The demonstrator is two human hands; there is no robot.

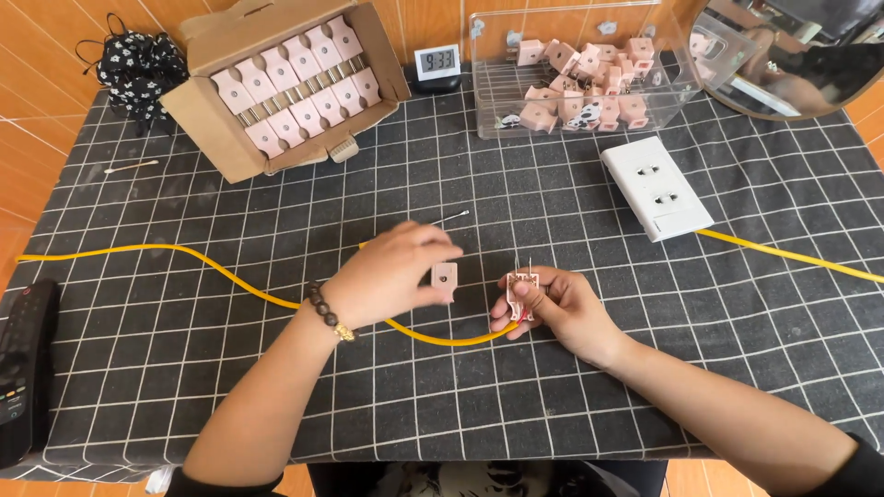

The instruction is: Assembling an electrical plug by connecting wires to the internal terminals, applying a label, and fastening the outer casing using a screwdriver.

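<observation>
Carefully line up pink cover (445, 276), pinched in left hand (391, 274), over open plug base (521, 294) gripped by right hand (562, 308) above desk (442, 405), keeping yellow cable (230, 271) seated and slack.

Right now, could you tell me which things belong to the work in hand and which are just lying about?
In use: pink plug cover in left hand; open plug base in right hand; yellow cable.
Lying about: clock, remote, cotton swab, mirror.

Bare cloth (571, 405) beyond yellow cable (230, 274)
</observation>
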